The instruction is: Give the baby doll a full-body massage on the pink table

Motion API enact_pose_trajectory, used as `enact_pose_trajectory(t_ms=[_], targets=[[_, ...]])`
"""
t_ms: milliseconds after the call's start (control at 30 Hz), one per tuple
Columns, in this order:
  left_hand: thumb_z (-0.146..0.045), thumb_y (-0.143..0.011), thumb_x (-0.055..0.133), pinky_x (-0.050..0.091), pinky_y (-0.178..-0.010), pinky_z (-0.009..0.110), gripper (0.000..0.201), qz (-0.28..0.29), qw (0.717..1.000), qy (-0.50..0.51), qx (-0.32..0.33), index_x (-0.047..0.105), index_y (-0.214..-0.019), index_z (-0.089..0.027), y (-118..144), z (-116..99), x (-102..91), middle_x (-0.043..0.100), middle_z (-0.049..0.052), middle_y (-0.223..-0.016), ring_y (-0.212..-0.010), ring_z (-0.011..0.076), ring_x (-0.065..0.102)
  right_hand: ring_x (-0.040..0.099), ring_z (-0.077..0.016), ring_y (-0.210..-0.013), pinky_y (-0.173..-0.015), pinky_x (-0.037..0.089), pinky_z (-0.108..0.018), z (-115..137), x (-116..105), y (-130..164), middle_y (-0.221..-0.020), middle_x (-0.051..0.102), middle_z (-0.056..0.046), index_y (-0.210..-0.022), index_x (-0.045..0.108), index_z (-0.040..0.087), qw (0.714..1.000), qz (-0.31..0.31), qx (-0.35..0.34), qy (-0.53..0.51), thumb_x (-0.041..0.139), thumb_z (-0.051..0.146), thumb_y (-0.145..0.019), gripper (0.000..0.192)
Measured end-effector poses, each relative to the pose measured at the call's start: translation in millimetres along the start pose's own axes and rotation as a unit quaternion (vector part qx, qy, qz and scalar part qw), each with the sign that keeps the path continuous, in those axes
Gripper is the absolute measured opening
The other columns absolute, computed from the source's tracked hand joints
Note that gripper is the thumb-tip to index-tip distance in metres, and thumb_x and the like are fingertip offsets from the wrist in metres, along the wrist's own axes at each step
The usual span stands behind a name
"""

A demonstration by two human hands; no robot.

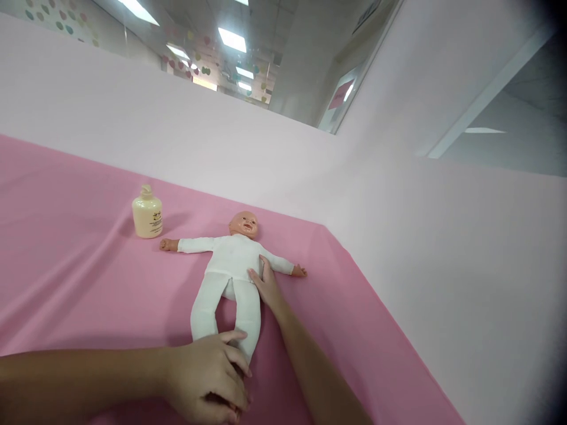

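Doll (233, 260) lies face-up on its back a little left of the frame's centre, arms spread wide, head toward the pale wall, on a pink cloth (66, 236) that covers the surface. It wears a white one-piece suit; the body and legs look soft and stuffed, so they would likely sag and fold if lifted by one end, while the head and small hands look like harder, smooth plastic. It seems light — best taken under the trunk or at the two legs together rather than by a limp arm. The right hand (264, 284) rests flat and open against the doll's side at the waist, fingers extended, pressing rather than gripping. The left hand (208, 378), at the bottom of the frame, curls loosely closed around the foot end of one leg, though how firmly it holds is hard to tell since the fingers hide the foot. A cream bottle (147, 212) with a pump top stands upright in the left part of the frame, near the doll's outstretched arm; its label bears a small print, too tiny to read.
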State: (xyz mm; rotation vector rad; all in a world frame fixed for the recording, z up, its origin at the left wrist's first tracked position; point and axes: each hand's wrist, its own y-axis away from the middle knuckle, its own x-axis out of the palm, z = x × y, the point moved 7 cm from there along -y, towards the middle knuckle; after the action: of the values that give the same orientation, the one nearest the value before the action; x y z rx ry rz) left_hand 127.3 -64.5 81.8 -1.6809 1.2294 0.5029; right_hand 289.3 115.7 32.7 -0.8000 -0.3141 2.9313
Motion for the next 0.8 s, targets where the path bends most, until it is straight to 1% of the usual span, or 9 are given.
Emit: enact_pose_trajectory(t_ms=[133, 267, 400, 500, 567, 600, 667, 733, 800], targets=[[-0.031, -0.089, 0.057, 0.0, -0.123, 0.04, 0.018, -0.014, 1.0, -0.001, 0.008, 0.068, -0.104, -0.027, 4, 6, 6.9, 0.078, -0.003, -0.097, -0.108, 0.0183, 0.066, 0.033, -0.0247, -0.143, -0.119, 0.024, -0.045, -2, -1, 0, -0.152, 0.037, -0.01, -0.144, 0.037, 0.023, 1.0, -0.003, -0.013, -0.002, 0.059, 0.051, -0.084, 0.07], [-0.036, -0.092, 0.05, 0.001, -0.123, 0.042, 0.028, -0.014, 1.0, 0.007, 0.017, 0.066, -0.113, -0.025, 2, 1, 2.3, 0.078, 0.001, -0.098, -0.109, 0.0207, 0.065, 0.034, -0.0241, -0.142, -0.119, 0.025, -0.044, -3, 0, -1, -0.151, 0.039, -0.009, -0.142, 0.039, 0.024, 1.0, -0.005, -0.024, -0.011, 0.06, 0.051, -0.083, 0.069], [-0.037, -0.095, 0.043, 0.016, -0.122, 0.043, 0.039, 0.018, 0.999, 0.007, 0.026, 0.059, -0.127, -0.022, -6, -11, -11.3, 0.072, 0.007, -0.119, -0.116, 0.0228, 0.061, 0.034, -0.0238, -0.143, -0.12, 0.024, -0.045, -3, 1, -2, -0.151, 0.038, -0.01, -0.142, 0.038, 0.023, 1.0, -0.007, -0.021, -0.017, 0.06, 0.05, -0.082, 0.069], [-0.031, -0.094, 0.043, 0.03, -0.116, 0.044, 0.039, -0.019, 0.999, -0.021, 0.015, 0.057, -0.13, -0.022, -14, -6, -35.6, 0.066, 0.009, -0.129, -0.118, 0.0235, 0.058, 0.033, -0.0244, -0.143, -0.12, 0.024, -0.045, -1, 0, -1, -0.152, 0.038, -0.01, -0.142, 0.039, 0.023, 1.0, -0.004, -0.015, -0.026, 0.061, 0.052, -0.081, 0.071], [-0.03, -0.095, 0.043, 0.032, -0.115, 0.047, 0.038, -0.071, 0.996, -0.048, -0.007, 0.057, -0.13, -0.024, -20, 12, -58.6, 0.062, 0.01, -0.133, -0.121, 0.0244, 0.055, 0.033, -0.0249, -0.143, -0.12, 0.025, -0.045, 1, -1, 0, -0.151, 0.039, -0.009, -0.142, 0.039, 0.024, 0.999, 0.001, -0.017, -0.035, 0.063, 0.053, -0.08, 0.072], [-0.031, -0.097, 0.042, 0.034, -0.113, 0.047, 0.036, -0.116, 0.991, -0.055, -0.033, 0.058, -0.128, -0.025, -23, 27, -74.0, 0.06, 0.011, -0.135, -0.125, 0.0247, 0.052, 0.034, -0.025, -0.142, -0.119, 0.026, -0.044, 1, 0, 1, -0.151, 0.039, -0.009, -0.142, 0.039, 0.023, 0.999, 0.004, -0.019, -0.041, 0.063, 0.054, -0.08, 0.073], [-0.035, -0.098, 0.041, 0.034, -0.114, 0.045, 0.034, -0.213, 0.968, -0.041, -0.126, 0.058, -0.127, -0.026, -28, 72, -107.3, 0.054, 0.009, -0.141, -0.133, 0.0243, 0.046, 0.036, -0.0252, -0.141, -0.119, 0.026, -0.044, 2, 0, 1, -0.151, 0.039, -0.011, -0.142, 0.037, 0.022, 0.999, 0.008, -0.019, -0.047, 0.062, 0.055, -0.08, 0.075], [-0.039, -0.098, 0.042, 0.032, -0.115, 0.043, 0.035, -0.338, 0.918, -0.005, -0.207, 0.055, -0.127, -0.026, -29, 121, -142.5, 0.056, 0.008, -0.137, -0.132, 0.0231, 0.046, 0.037, -0.0253, -0.141, -0.119, 0.027, -0.045, 2, 0, 1, -0.151, 0.039, -0.011, -0.142, 0.037, 0.021, 0.999, 0.008, -0.011, -0.045, 0.063, 0.054, -0.08, 0.074], [-0.039, -0.096, 0.046, 0.036, -0.112, 0.039, 0.036, -0.447, 0.85, 0.038, -0.277, 0.053, -0.127, -0.024, -26, 171, -169.4, 0.055, 0.009, -0.136, -0.13, 0.023, 0.048, 0.037, -0.0256, -0.14, -0.119, 0.027, -0.045, 2, -1, 1, -0.15, 0.04, -0.01, -0.141, 0.038, 0.023, 0.999, 0.004, -0.001, -0.044, 0.064, 0.051, -0.079, 0.073]])
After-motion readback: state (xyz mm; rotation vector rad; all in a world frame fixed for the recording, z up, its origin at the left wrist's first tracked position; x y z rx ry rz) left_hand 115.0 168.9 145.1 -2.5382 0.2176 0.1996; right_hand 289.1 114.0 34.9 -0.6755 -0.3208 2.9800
